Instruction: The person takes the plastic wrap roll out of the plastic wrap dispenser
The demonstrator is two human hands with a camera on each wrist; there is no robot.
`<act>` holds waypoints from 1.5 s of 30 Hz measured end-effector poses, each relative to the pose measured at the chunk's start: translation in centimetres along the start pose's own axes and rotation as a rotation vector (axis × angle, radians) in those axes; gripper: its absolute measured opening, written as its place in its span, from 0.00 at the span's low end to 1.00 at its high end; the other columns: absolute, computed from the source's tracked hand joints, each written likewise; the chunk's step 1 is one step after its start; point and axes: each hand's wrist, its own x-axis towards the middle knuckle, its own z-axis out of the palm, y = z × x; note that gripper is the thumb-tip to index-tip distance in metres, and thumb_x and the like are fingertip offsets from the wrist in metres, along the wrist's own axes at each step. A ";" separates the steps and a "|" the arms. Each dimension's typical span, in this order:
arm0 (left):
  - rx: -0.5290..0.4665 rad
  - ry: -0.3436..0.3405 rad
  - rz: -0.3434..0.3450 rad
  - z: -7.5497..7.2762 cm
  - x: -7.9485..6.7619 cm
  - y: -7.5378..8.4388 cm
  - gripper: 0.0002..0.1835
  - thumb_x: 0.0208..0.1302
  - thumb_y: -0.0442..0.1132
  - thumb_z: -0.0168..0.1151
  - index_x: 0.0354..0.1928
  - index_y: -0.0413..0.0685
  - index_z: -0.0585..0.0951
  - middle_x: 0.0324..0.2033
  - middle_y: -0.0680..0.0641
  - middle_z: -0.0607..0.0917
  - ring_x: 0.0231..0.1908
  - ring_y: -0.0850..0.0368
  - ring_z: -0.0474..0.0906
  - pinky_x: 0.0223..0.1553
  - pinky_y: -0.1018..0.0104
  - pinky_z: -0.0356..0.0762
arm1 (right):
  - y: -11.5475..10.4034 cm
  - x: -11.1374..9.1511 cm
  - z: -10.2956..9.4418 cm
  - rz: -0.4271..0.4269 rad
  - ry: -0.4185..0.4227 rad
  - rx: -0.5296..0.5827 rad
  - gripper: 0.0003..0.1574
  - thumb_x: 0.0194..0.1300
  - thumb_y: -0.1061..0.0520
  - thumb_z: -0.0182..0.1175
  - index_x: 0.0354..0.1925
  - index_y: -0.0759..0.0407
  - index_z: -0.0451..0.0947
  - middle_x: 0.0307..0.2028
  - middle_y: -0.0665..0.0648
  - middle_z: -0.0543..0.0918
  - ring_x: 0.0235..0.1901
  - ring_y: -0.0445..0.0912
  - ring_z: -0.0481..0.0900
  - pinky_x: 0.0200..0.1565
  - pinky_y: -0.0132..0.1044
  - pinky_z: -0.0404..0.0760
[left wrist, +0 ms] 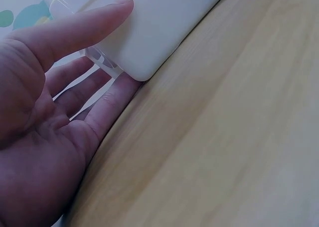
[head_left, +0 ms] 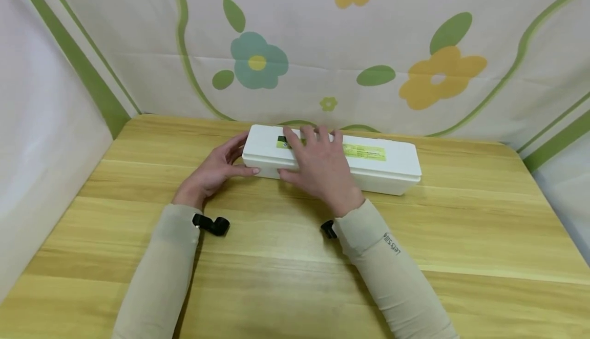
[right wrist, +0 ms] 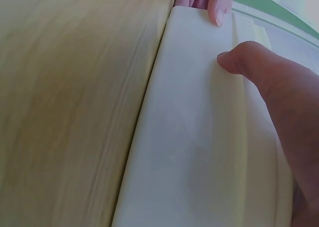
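We count two hands, one box, one desk. Left hand [head_left: 214, 171] sits at the left end of the long white plastic lidded box [head_left: 392, 167]: thumb along the near side, fingers round the end, gripping it. One box only, lying flat toward the back of the pale wooden desk [head_left: 461, 236], lengthwise left to right, with one yellow-green label [head_left: 364, 151] on its lid. Right hand [head_left: 320, 167] lies over the lid left of centre, fingers across the top, thumb on the near wall, clasping it. Behind, one flower-printed cloth backdrop [head_left: 415, 32].
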 end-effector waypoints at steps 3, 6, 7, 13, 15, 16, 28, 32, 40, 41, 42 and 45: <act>0.001 0.005 0.006 -0.2 -0.1 0.1 0.53 0.62 0.30 0.78 0.85 0.62 0.61 0.83 0.51 0.64 0.83 0.48 0.58 0.83 0.44 0.55 | 0.0 0.1 0.0 -0.008 0.016 -0.014 0.55 0.63 0.23 0.66 0.79 0.46 0.67 0.64 0.61 0.81 0.59 0.64 0.78 0.59 0.64 0.74; 0.002 0.004 0.014 -0.2 -0.2 0.2 0.53 0.63 0.30 0.78 0.85 0.62 0.61 0.83 0.51 0.64 0.83 0.47 0.58 0.83 0.44 0.55 | -0.1 0.2 0.0 -0.015 0.023 -0.030 0.56 0.64 0.22 0.66 0.79 0.46 0.67 0.64 0.62 0.81 0.59 0.64 0.78 0.59 0.64 0.75; -0.002 0.007 0.014 -0.2 -0.2 0.2 0.53 0.63 0.29 0.78 0.85 0.62 0.61 0.83 0.50 0.64 0.83 0.47 0.58 0.83 0.43 0.55 | -0.1 0.2 0.0 -0.018 0.026 -0.038 0.56 0.64 0.21 0.65 0.79 0.46 0.67 0.64 0.62 0.81 0.59 0.64 0.79 0.59 0.64 0.75; -0.013 0.009 0.004 0.0 -0.3 0.1 0.53 0.62 0.29 0.78 0.85 0.61 0.63 0.83 0.51 0.65 0.82 0.47 0.59 0.83 0.43 0.55 | -0.2 -0.1 0.2 -0.029 0.048 -0.087 0.55 0.65 0.20 0.63 0.78 0.47 0.69 0.62 0.62 0.82 0.57 0.62 0.81 0.57 0.62 0.78; -0.005 0.004 0.003 0.1 -0.3 0.2 0.53 0.62 0.30 0.79 0.85 0.61 0.62 0.83 0.51 0.64 0.82 0.47 0.59 0.83 0.43 0.55 | -0.3 -0.1 0.2 -0.029 0.063 -0.092 0.55 0.65 0.20 0.63 0.77 0.48 0.70 0.60 0.62 0.83 0.56 0.62 0.82 0.56 0.62 0.78; -0.007 0.006 0.002 0.1 -0.3 0.2 0.53 0.62 0.30 0.79 0.85 0.61 0.62 0.83 0.51 0.65 0.82 0.47 0.59 0.83 0.43 0.55 | -0.3 -0.2 0.2 -0.029 0.070 -0.093 0.55 0.65 0.20 0.63 0.77 0.49 0.70 0.60 0.62 0.83 0.56 0.62 0.82 0.56 0.62 0.78; -0.008 0.000 -0.010 0.1 -0.2 0.3 0.53 0.62 0.30 0.79 0.85 0.63 0.62 0.83 0.53 0.65 0.82 0.49 0.58 0.84 0.44 0.53 | -1.0 0.1 0.5 -0.016 0.080 -0.138 0.59 0.63 0.17 0.64 0.73 0.56 0.71 0.58 0.62 0.83 0.56 0.62 0.84 0.57 0.62 0.79; -0.008 -0.001 -0.018 0.2 -0.2 0.4 0.54 0.62 0.31 0.79 0.85 0.65 0.62 0.82 0.54 0.65 0.82 0.49 0.58 0.84 0.43 0.52 | -1.6 0.3 0.7 -0.005 0.081 -0.146 0.60 0.62 0.17 0.64 0.68 0.62 0.72 0.56 0.62 0.83 0.54 0.62 0.84 0.57 0.63 0.80; -0.023 0.004 -0.037 0.4 -0.1 0.8 0.54 0.61 0.31 0.80 0.84 0.70 0.64 0.82 0.57 0.64 0.83 0.50 0.55 0.84 0.41 0.47 | -1.8 0.5 1.2 -0.004 0.159 -0.206 0.62 0.59 0.15 0.65 0.63 0.66 0.74 0.51 0.61 0.84 0.51 0.60 0.86 0.53 0.58 0.82; -0.024 0.002 -0.037 0.4 -0.1 0.9 0.54 0.61 0.31 0.80 0.84 0.70 0.64 0.82 0.57 0.64 0.83 0.50 0.55 0.84 0.41 0.47 | -1.8 0.5 1.2 -0.005 0.165 -0.206 0.62 0.59 0.15 0.65 0.63 0.66 0.75 0.51 0.61 0.84 0.50 0.60 0.86 0.52 0.58 0.82; -0.022 0.001 -0.037 0.4 -0.1 0.9 0.54 0.61 0.31 0.80 0.84 0.69 0.64 0.82 0.57 0.64 0.83 0.50 0.54 0.85 0.41 0.47 | -1.8 0.6 1.3 -0.007 0.169 -0.207 0.62 0.59 0.15 0.66 0.63 0.66 0.75 0.51 0.62 0.84 0.50 0.60 0.86 0.52 0.58 0.82; -0.018 0.001 -0.037 0.4 -0.2 1.0 0.54 0.61 0.31 0.80 0.84 0.68 0.63 0.83 0.57 0.64 0.84 0.50 0.54 0.85 0.42 0.46 | -1.8 0.6 1.3 -0.016 0.169 -0.199 0.61 0.59 0.15 0.66 0.62 0.66 0.74 0.51 0.62 0.84 0.50 0.60 0.86 0.52 0.59 0.83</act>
